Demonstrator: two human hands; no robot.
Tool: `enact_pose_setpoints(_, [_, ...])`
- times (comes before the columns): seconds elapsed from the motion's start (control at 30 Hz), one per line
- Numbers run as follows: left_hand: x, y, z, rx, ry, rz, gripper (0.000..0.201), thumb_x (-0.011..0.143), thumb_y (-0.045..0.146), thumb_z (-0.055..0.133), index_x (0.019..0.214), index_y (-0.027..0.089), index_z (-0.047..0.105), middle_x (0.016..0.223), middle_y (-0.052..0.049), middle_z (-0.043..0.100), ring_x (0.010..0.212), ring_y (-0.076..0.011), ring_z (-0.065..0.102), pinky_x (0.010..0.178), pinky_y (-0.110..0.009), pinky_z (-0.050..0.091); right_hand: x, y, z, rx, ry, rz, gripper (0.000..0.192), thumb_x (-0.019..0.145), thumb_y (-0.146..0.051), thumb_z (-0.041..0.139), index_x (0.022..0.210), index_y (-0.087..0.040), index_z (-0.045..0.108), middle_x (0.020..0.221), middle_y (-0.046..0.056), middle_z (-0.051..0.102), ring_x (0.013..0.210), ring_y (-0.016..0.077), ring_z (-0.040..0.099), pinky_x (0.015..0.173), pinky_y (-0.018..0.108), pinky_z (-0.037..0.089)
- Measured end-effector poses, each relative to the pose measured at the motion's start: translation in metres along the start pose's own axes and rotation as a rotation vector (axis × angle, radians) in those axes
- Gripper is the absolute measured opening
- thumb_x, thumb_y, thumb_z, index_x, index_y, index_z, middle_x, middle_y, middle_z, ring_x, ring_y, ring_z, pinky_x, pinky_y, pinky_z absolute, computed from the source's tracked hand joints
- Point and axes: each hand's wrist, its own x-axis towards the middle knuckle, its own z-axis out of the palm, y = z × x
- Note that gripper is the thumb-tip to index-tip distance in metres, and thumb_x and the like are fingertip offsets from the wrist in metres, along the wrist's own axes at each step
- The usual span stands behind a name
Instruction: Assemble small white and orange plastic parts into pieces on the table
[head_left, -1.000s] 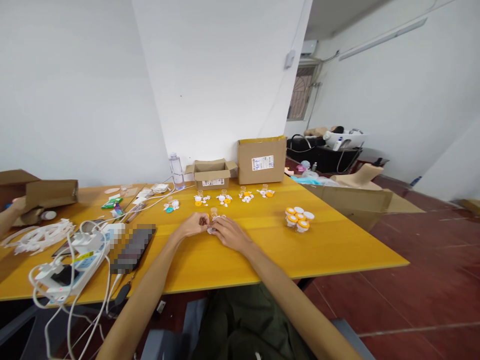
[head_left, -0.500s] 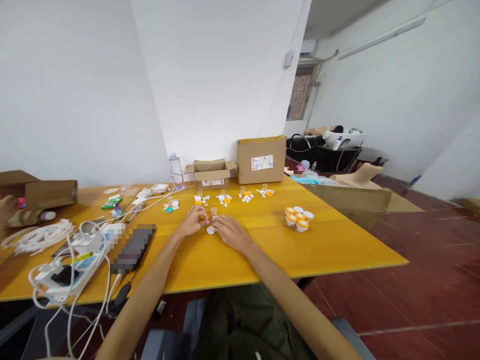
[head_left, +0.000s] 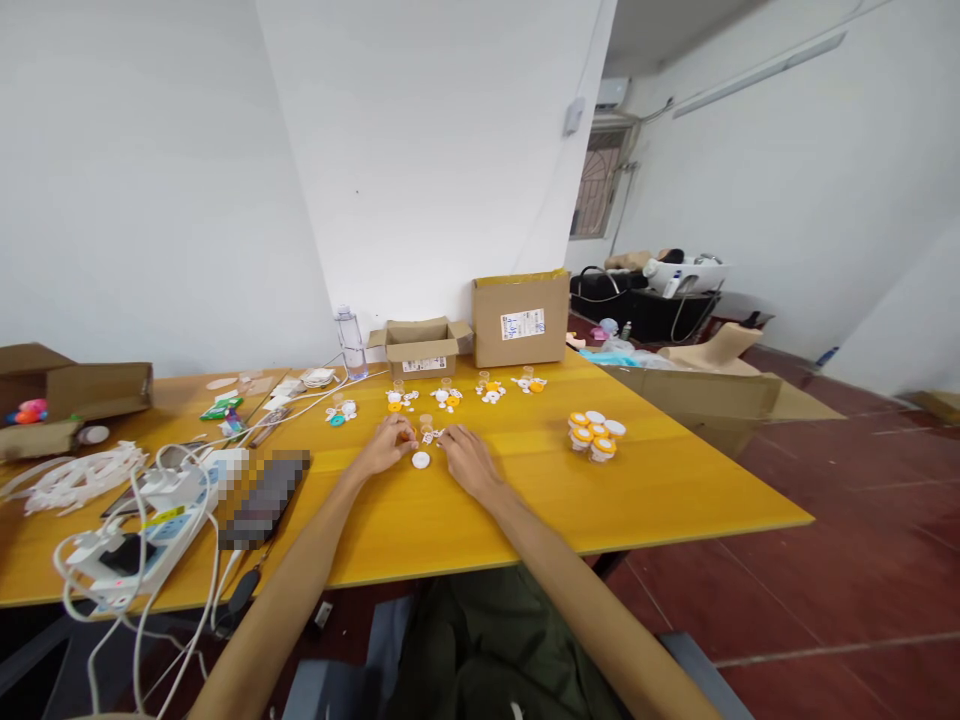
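My left hand [head_left: 388, 446] is closed, fingertips pinched at an orange ring-shaped lid [head_left: 407, 435] that they partly cover. Just right of it, my right hand [head_left: 468, 460] has its fingers bent down at a group of small white plastic parts [head_left: 429, 437]. Its fingertips seem to pinch one of these, too small to make out. A round white disc [head_left: 421, 460] lies flat on the table between the hands, nearer to me. Behind the small parts a little clear cup [head_left: 426, 421] stands upright.
Similar sets of cups, orange lids and white parts [head_left: 450, 399] form a row behind; one has a teal lid [head_left: 337, 421]. Several orange- and white-lidded jars [head_left: 596, 435] cluster at right. Cardboard boxes [head_left: 519, 340] stand at the back; a power strip [head_left: 161, 555] and phone [head_left: 264, 500] lie left.
My right hand has drawn slightly right, off the white disc, which now shows whole. My left hand stays nearly still. Another person's hand at the far left has left the view.
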Motion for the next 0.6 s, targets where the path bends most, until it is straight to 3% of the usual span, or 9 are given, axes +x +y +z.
enact_pose_setpoints(0.3, [0.0, 0.004, 0.001, 0.056, 0.037, 0.014, 0.011, 0.082, 0.02, 0.062, 0.071, 0.021, 0.062, 0.089, -0.005, 0.062, 0.094, -0.0218, 0.057, 0.093, -0.04, 0.047, 0.001, 0.011, 0.019, 0.096, 0.118, -0.131, 0.039, 0.081, 0.003, 0.051, 0.102, -0.025, 0.068, 0.106, 0.008, 0.067, 0.1, 0.0219, 0.06, 0.086, 0.034, 0.049])
enact_pose_setpoints(0.6, [0.0, 0.003, 0.003, 0.086, 0.057, 0.025, 0.009, 0.082, 0.021, 0.062, 0.073, 0.02, 0.063, 0.088, -0.004, 0.061, 0.095, -0.0219, 0.056, 0.093, -0.039, 0.046, 0.0, 0.01, 0.014, 0.08, 0.108, -0.146, 0.039, 0.08, 0.005, 0.049, 0.102, -0.022, 0.067, 0.109, 0.009, 0.065, 0.103, 0.0209, 0.059, 0.086, 0.032, 0.049])
